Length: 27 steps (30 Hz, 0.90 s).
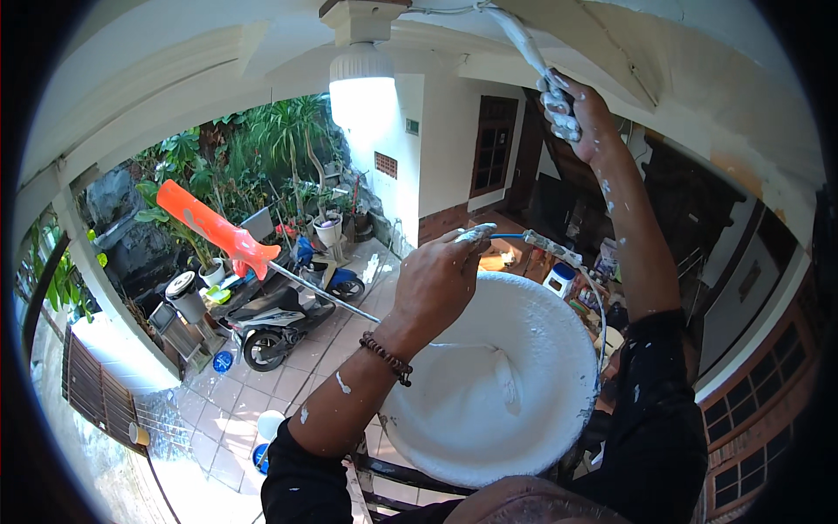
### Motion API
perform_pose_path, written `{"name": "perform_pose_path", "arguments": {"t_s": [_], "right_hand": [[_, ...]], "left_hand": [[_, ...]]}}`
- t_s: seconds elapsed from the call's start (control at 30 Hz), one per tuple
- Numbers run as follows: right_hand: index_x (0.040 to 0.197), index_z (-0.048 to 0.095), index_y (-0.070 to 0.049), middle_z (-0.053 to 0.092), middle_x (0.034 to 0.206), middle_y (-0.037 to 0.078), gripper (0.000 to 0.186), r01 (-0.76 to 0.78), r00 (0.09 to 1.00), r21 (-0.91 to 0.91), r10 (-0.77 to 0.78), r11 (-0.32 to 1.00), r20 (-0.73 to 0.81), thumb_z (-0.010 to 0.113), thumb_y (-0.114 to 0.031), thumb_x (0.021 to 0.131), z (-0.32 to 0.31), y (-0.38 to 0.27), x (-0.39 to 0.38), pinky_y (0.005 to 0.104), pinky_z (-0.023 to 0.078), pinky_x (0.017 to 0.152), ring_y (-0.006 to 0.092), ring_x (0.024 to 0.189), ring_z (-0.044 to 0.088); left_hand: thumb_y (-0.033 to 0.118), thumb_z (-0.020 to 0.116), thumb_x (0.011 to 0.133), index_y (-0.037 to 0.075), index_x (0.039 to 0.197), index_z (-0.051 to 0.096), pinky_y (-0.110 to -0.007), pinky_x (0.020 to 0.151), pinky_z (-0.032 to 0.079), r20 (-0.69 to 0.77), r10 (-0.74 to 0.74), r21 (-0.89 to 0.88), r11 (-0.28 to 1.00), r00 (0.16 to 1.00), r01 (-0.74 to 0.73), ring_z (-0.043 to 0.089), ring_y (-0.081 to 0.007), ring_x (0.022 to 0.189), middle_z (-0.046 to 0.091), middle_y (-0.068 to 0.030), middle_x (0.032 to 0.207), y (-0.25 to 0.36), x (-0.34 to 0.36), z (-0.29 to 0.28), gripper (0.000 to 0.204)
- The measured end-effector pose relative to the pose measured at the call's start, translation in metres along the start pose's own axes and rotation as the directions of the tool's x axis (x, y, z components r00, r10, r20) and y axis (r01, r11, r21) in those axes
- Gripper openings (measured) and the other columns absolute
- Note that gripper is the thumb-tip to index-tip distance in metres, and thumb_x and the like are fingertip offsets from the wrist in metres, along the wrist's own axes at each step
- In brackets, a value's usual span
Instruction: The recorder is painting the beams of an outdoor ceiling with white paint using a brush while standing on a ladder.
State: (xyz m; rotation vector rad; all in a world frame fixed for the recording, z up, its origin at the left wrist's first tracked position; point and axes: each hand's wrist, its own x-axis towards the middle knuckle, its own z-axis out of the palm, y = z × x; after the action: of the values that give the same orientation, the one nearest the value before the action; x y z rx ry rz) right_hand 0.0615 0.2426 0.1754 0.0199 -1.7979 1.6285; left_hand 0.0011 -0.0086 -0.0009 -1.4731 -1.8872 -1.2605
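Note:
My right hand (pixel 572 109) is raised overhead, smeared with white paint and closed on the handle of a paint-coated brush (pixel 522 39) whose tip touches the white ceiling (pixel 698 61). My left hand (pixel 436 278) is at chest height, gripping the wire handle of a large bucket (pixel 532 437) whose inside is coated in white paint. A tool with an orange handle (pixel 214 229) and a thin metal shaft runs from the left into that same hand. A bead bracelet circles my left wrist. Both dark sleeves carry paint spatters.
A lit white ceiling lamp (pixel 362 74) hangs right in front. Far below lie a tiled yard (pixel 253 402), a parked scooter (pixel 279 319), potted plants (pixel 262 148) and a small blue pail. A brown door (pixel 493 144) is in the white wall; wooden window frames stand at right.

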Motion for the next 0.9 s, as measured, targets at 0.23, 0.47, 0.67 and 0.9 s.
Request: {"name": "perform_pose_path", "arguments": {"t_s": [0.23, 0.47, 0.67, 0.9], "right_hand": [[0.097, 0.061, -0.005, 0.043, 0.060, -0.005, 0.033, -0.155, 0.987, -0.138, 0.159, 0.978, 0.016, 0.051, -0.037, 0.101, -0.003, 0.053, 0.025, 0.0232, 0.023, 0.034, 0.0049, 0.039, 0.030], [0.095, 0.066, -0.002, 0.050, 0.064, 0.000, 0.034, -0.049, 0.995, -0.250, 0.026, 0.967, -0.095, 0.055, -0.034, 0.099, 0.033, 0.053, 0.109, 0.0267, 0.027, 0.039, 0.0083, 0.046, 0.038], [0.096, 0.065, -0.004, 0.046, 0.061, -0.006, 0.034, 0.015, 0.999, -0.196, -0.025, 0.980, -0.048, 0.056, -0.036, 0.099, 0.002, 0.006, 0.057, 0.0248, 0.027, 0.038, 0.0067, 0.043, 0.036], [0.095, 0.062, -0.006, 0.042, 0.058, -0.007, 0.031, -0.001, 0.987, -0.148, -0.023, 0.989, -0.161, 0.055, -0.035, 0.100, -0.041, -0.030, -0.079, 0.0199, 0.024, 0.034, 0.0024, 0.037, 0.031]], "left_hand": [[0.017, 0.059, 0.096, 0.006, 0.110, 0.071, -0.046, 0.065, 0.049, -0.041, 0.050, -0.024, 0.998, 0.998, -0.051, 0.065, -0.0367, 0.073, 0.069, -0.0185, 0.090, -0.004, 0.001, 0.005, 0.021], [0.018, 0.057, 0.097, 0.011, 0.115, 0.068, -0.044, 0.066, 0.053, 0.029, 0.054, 0.024, 0.998, 0.998, -0.055, 0.066, -0.0326, 0.077, 0.069, -0.0121, 0.095, 0.004, 0.001, 0.004, 0.022], [0.018, 0.059, 0.096, 0.010, 0.115, 0.068, -0.044, 0.066, 0.053, 0.006, 0.046, 0.032, 0.998, 0.999, -0.046, 0.067, -0.0322, 0.076, 0.069, -0.0117, 0.094, -0.002, -0.001, 0.001, 0.023], [0.018, 0.057, 0.097, 0.007, 0.111, 0.070, -0.047, 0.067, 0.050, 0.007, 0.050, -0.029, 0.998, 0.999, -0.050, 0.065, -0.0362, 0.077, 0.068, -0.0171, 0.089, 0.000, 0.001, 0.001, 0.022]]}}
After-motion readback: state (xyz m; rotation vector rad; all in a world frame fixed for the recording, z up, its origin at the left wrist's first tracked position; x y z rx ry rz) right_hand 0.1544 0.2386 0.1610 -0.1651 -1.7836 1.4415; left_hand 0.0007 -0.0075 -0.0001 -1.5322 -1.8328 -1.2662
